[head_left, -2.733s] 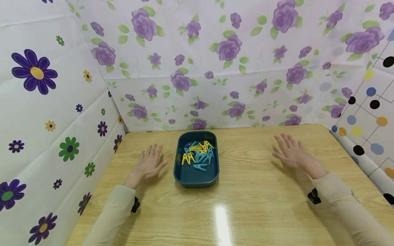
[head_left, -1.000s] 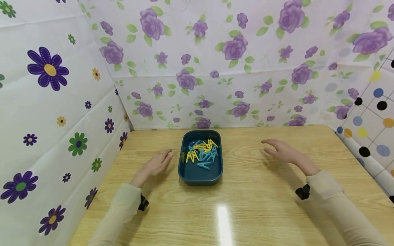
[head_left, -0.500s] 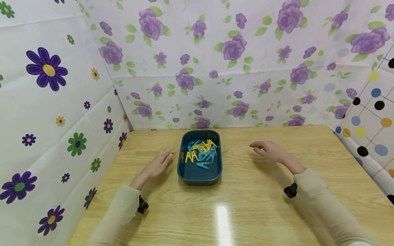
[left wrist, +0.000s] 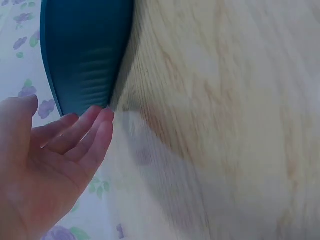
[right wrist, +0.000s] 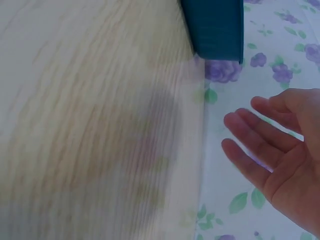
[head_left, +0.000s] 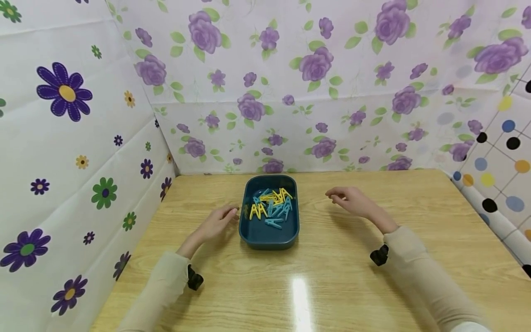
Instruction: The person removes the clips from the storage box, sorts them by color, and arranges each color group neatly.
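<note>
Dark teal plastic forms a shallow tray (head_left: 267,236), set near the far edge of the pale wooden counter (head_left: 332,276), between a person's 2 bare hands; inside it, yellow pegs (head_left: 277,199) and blue pegs (head_left: 286,210) lie jumbled toward the far end, with 1 blue peg (head_left: 272,222) apart, nearer the front.

The main change is in the right hand (head_left: 354,201): over the past second it moves inward across the counter toward the tray, though a gap remains; its fingers are loosely bent and a little spread, holding nothing. The left hand (head_left: 217,223) edges inward too, its fingertips now just beside the tray's left side; its fingers are softly curved, with nothing in them; whether they touch the tray, I cannot tell.

Tray and pegs lie as they do in the earlier views; the work so far looks like an approach from both sides, with no peg yet handled.
</note>
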Demonstrator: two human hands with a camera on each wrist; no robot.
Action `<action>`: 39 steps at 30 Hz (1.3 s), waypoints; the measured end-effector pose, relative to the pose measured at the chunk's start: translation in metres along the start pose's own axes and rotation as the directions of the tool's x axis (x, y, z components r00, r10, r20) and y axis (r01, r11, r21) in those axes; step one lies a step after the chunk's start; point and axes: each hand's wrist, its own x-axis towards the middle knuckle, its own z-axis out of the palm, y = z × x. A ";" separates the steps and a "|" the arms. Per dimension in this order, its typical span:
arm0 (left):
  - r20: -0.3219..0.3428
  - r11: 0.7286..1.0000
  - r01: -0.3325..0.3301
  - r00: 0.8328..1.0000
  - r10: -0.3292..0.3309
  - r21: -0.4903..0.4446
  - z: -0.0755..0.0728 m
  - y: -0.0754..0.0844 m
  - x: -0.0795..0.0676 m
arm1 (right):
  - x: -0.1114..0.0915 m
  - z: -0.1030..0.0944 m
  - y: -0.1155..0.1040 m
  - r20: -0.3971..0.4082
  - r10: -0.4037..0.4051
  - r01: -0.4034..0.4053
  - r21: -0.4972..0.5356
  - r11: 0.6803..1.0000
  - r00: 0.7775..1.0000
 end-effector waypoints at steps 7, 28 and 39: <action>0.026 0.982 0.026 0.999 -0.021 -0.185 0.008 0.002 0.001 | 0.011 0.007 -0.007 0.029 -0.010 0.010 -0.004 1.000 1.000; 0.026 0.967 0.078 0.997 -0.074 -0.241 0.014 0.013 -0.002 | 0.032 0.021 -0.030 -0.092 0.013 -0.011 0.020 1.000 0.996; 0.054 0.944 0.150 0.989 -0.140 -0.294 0.015 0.026 -0.005 | 0.043 0.030 -0.042 -0.138 -0.023 0.031 0.051 0.998 0.990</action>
